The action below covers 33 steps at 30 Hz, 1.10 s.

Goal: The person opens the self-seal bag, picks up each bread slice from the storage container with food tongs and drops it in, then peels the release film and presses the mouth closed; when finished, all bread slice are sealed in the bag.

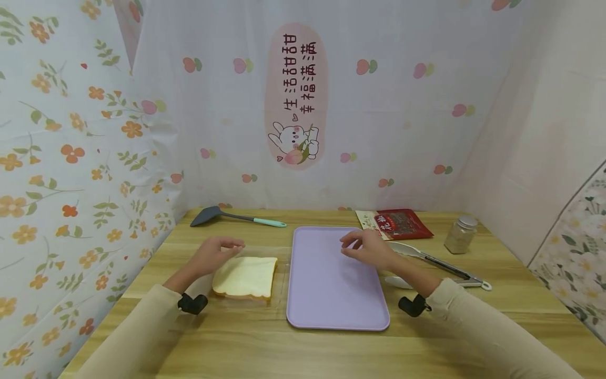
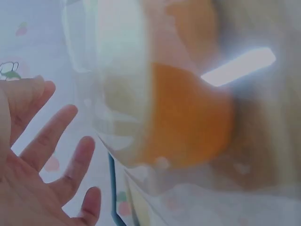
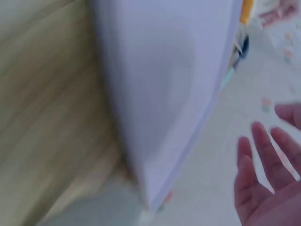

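Note:
My left hand hovers beside the far left corner of a slice of bread, fingers loosely bent and holding nothing. The bread has a pale face and an orange-brown crust, and it lies on a clear plastic sheet. In the left wrist view the fingers of the left hand are spread apart, next to the blurred bread crust. Over the lilac tray hangs my right hand, relaxed and with nothing in its grasp. Its fingers also show in the right wrist view.
A dark spatula with a mint handle lies at the back left. Right of the tray are metal tongs, partly behind the right forearm. A red spice packet and a lidded glass jar stand at the back right.

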Motion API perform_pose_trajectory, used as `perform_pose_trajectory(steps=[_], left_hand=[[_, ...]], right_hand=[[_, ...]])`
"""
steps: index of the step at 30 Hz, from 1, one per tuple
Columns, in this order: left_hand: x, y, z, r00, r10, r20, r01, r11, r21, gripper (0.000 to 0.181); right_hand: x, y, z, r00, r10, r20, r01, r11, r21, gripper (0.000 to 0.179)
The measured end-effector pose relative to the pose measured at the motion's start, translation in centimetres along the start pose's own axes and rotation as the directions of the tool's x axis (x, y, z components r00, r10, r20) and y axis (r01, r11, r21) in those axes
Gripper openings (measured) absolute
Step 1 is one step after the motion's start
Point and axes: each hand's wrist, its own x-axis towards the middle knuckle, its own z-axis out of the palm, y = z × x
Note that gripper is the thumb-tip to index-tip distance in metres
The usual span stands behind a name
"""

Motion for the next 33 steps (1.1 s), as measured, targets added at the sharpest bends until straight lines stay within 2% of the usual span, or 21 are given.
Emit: perform_pose_trajectory(steps=[4,7,11,17,20,24,28,33], left_hand=[[1.7,1.0,0.2,0.997,-0.003,0.076,0.0,0.999,0.034,0.029],[3.0,1.7,0.5,0.992,-0.004,0.125,-0.002,0.999,0.045,0.03],[4.5,2.4,1.4,0.986,0.009,0.168,-0.012,1.0,0.015,0.028],[6.1,2.1,2.5,0.98,0.039,0.197,-0.042,0.999,0.013,0.027],[6.5,1.7,2.7,0.973,-0.001,0.232,-0.006,1.0,0.029,0.025],[7.0,1.5,2.9,0.952,-0.067,0.299,0.067,0.998,0.012,0.027],[7.4,1.7,3.1,0.936,-0.097,0.339,0.11,0.994,-0.019,0.03],[7.8,1.7,3.2,0.922,-0.114,0.369,0.132,0.991,-0.025,0.031]], right_hand=[[2.1,-0.9,2.2,0.999,-0.027,-0.044,0.027,0.999,0.016,0.018],[3.4,-1.7,3.4,0.999,-0.028,-0.015,0.029,0.999,0.031,0.017],[5.2,-2.8,4.7,0.999,-0.012,0.047,0.01,0.998,0.055,0.018],[7.6,-3.9,6.7,0.993,-0.006,0.117,0.001,0.999,0.039,0.018],[8.7,-4.3,7.8,0.989,-0.019,0.144,0.018,1.0,0.008,0.017],[9.8,-4.6,8.9,0.988,-0.004,0.151,0.006,1.0,-0.009,0.015],[10.6,-4.6,9.8,0.987,0.04,0.157,-0.04,0.999,-0.003,0.016],[10.9,-4.8,10.2,0.984,0.069,0.161,-0.072,0.997,0.013,0.02]])
